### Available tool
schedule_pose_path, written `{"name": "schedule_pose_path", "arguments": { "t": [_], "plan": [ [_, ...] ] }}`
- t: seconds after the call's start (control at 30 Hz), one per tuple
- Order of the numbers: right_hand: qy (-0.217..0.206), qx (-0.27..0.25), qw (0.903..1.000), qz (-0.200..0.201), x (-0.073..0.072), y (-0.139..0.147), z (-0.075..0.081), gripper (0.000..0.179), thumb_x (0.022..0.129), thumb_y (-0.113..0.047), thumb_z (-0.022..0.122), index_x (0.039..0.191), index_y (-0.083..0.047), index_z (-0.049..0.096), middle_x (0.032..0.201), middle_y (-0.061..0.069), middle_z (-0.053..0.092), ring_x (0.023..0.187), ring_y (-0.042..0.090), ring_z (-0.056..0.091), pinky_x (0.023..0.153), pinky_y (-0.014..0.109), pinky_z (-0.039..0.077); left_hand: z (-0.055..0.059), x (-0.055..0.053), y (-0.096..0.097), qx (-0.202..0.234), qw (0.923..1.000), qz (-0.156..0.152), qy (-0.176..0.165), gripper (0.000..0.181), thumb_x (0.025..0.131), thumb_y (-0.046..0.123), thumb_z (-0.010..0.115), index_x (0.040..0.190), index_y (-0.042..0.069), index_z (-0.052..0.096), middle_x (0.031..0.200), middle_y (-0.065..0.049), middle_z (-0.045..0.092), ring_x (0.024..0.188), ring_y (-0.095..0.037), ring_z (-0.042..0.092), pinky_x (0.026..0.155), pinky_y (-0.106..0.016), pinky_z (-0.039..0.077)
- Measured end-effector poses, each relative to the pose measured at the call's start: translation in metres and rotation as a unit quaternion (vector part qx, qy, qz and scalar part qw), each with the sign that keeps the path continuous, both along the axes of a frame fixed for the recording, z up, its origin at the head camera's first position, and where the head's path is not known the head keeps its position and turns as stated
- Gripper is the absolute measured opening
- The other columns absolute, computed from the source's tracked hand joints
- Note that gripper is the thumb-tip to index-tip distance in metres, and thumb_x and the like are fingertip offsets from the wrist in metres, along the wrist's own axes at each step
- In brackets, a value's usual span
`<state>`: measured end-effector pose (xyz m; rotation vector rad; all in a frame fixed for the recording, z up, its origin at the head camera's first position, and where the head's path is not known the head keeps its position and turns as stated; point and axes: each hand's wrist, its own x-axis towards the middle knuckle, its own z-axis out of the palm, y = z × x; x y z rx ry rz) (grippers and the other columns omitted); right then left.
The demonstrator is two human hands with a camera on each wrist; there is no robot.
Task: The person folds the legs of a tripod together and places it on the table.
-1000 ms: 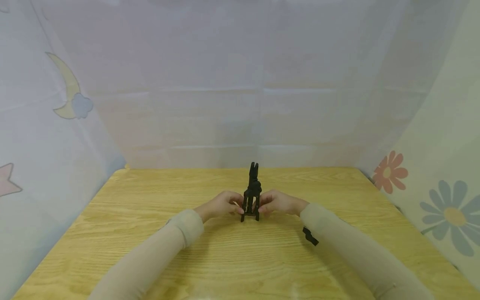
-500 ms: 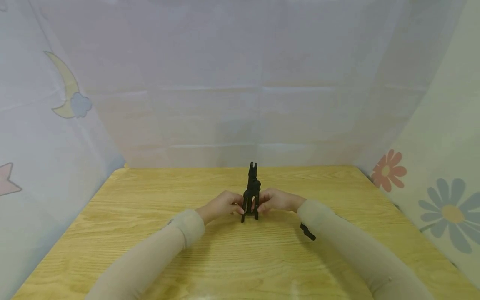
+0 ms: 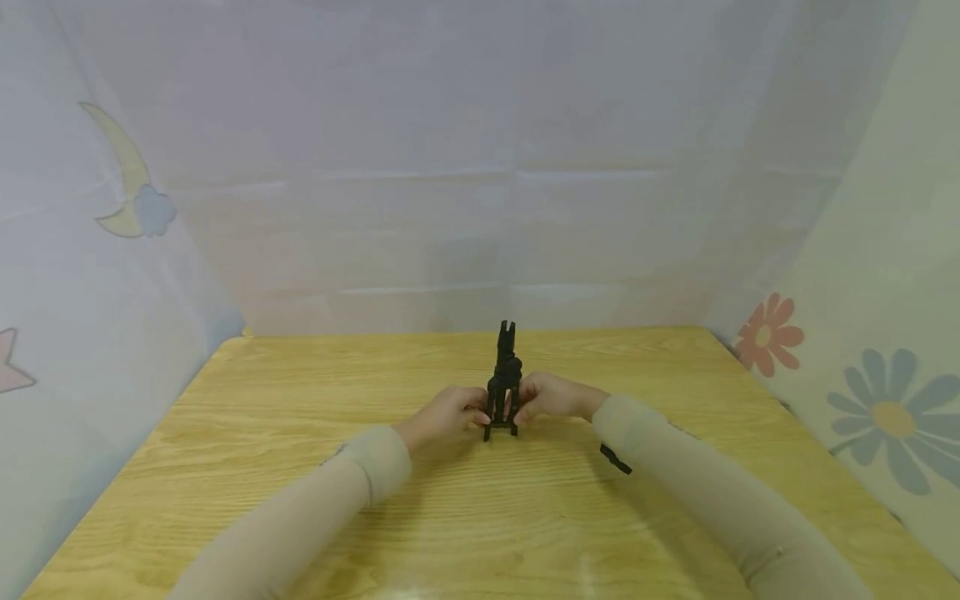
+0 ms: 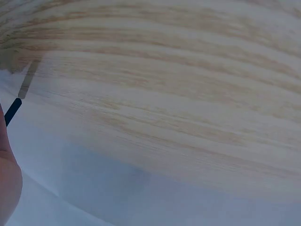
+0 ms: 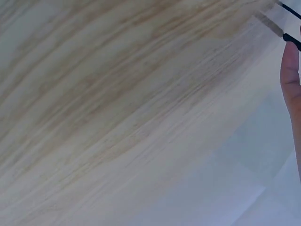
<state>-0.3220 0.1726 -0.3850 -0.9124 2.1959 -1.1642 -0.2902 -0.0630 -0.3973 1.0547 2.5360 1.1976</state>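
Note:
A black folding stand (image 3: 504, 379) rises upright from the wooden table, with two prongs at its top and spread legs below. My left hand (image 3: 448, 412) pinches its left leg low down, between thumb and fingers. On the other side, the thumb and fingers of my right hand (image 3: 553, 397) hold the right leg. In the left wrist view only the edge of the left hand (image 4: 8, 183) and a dark leg end (image 4: 13, 110) show. The right wrist view has the right thumb (image 5: 290, 68) against a black leg tip (image 5: 291, 40).
The wooden table (image 3: 360, 367) reaches back to a pale cloth backdrop (image 3: 420, 208). Cloth walls with a moon and flowers stand at left and right. A small black piece (image 3: 615, 458) shows just below the right cuff.
The head view has shifted slightly. Both hands keep their hold low on the stand, which stays nearly in place; the black piece below the right cuff has tilted a little.

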Motion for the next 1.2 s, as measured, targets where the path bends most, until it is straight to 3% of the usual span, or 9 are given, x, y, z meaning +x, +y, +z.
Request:
{"name": "schedule_pose_path", "arguments": {
  "t": [0.13, 0.3, 0.53, 0.77, 1.0, 1.2],
  "plan": [
    [0.016, 0.006, 0.9998, 0.005, 0.000, 0.000, 0.000, 0.016, 0.087, 0.000, 0.070, 0.101, 0.008, 0.070, 0.088, 0.009, 0.072, 0.079, 0.028, 0.066, 0.075, 0.042, 0.055, -0.001, -0.008, -0.004, -0.006, 0.9999, -0.005, -0.012, 0.013, 0.092, 0.006, 0.065, 0.105, 0.004, 0.068, 0.104, -0.009, 0.070, 0.098, -0.021, 0.066, 0.071, -0.026, 0.054],
    [0.037, 0.020, 0.9990, 0.012, 0.000, -0.001, -0.003, 0.017, 0.087, 0.000, 0.071, 0.102, 0.007, 0.071, 0.092, 0.009, 0.073, 0.082, 0.017, 0.066, 0.076, 0.031, 0.054, -0.001, -0.018, -0.007, -0.020, 0.9991, -0.035, -0.010, 0.015, 0.087, 0.006, 0.070, 0.101, 0.002, 0.068, 0.099, -0.008, 0.070, 0.095, -0.020, 0.066, 0.073, -0.025, 0.053],
    [0.029, 0.030, 0.9991, 0.003, 0.000, -0.003, -0.004, 0.015, 0.085, 0.003, 0.071, 0.100, 0.006, 0.071, 0.090, 0.009, 0.073, 0.079, 0.012, 0.066, 0.076, 0.031, 0.054, -0.002, -0.021, -0.006, -0.053, 0.9974, -0.048, -0.006, 0.014, 0.086, 0.008, 0.073, 0.099, 0.003, 0.070, 0.094, -0.003, 0.071, 0.090, -0.014, 0.065, 0.080, -0.026, 0.052],
    [0.024, 0.027, 0.9993, 0.003, 0.004, -0.004, -0.004, 0.015, 0.084, 0.005, 0.072, 0.098, 0.008, 0.070, 0.091, 0.011, 0.073, 0.079, 0.010, 0.065, 0.074, 0.028, 0.054, -0.003, -0.014, -0.002, -0.055, 0.9978, -0.036, 0.014, 0.016, 0.086, 0.007, 0.071, 0.101, 0.003, 0.071, 0.094, -0.004, 0.072, 0.091, -0.015, 0.066, 0.082, -0.028, 0.052],
    [0.053, 0.024, 0.9983, 0.003, 0.008, -0.007, -0.005, 0.013, 0.083, 0.003, 0.074, 0.094, 0.009, 0.071, 0.086, 0.009, 0.073, 0.072, 0.007, 0.062, 0.068, 0.025, 0.053, -0.005, -0.005, 0.000, -0.043, 0.9971, -0.027, 0.056, 0.015, 0.086, 0.004, 0.070, 0.101, 0.000, 0.071, 0.096, -0.008, 0.073, 0.091, -0.019, 0.068, 0.081, -0.028, 0.053],
    [0.054, 0.009, 0.9985, -0.005, 0.009, -0.010, -0.004, 0.013, 0.082, 0.005, 0.072, 0.094, 0.011, 0.070, 0.084, 0.011, 0.072, 0.066, 0.007, 0.060, 0.062, 0.024, 0.052, -0.003, -0.004, 0.000, -0.042, 0.9965, -0.022, 0.069, 0.016, 0.086, 0.003, 0.070, 0.102, -0.001, 0.070, 0.096, -0.009, 0.073, 0.093, -0.022, 0.068, 0.083, -0.030, 0.053]
  ]
}}
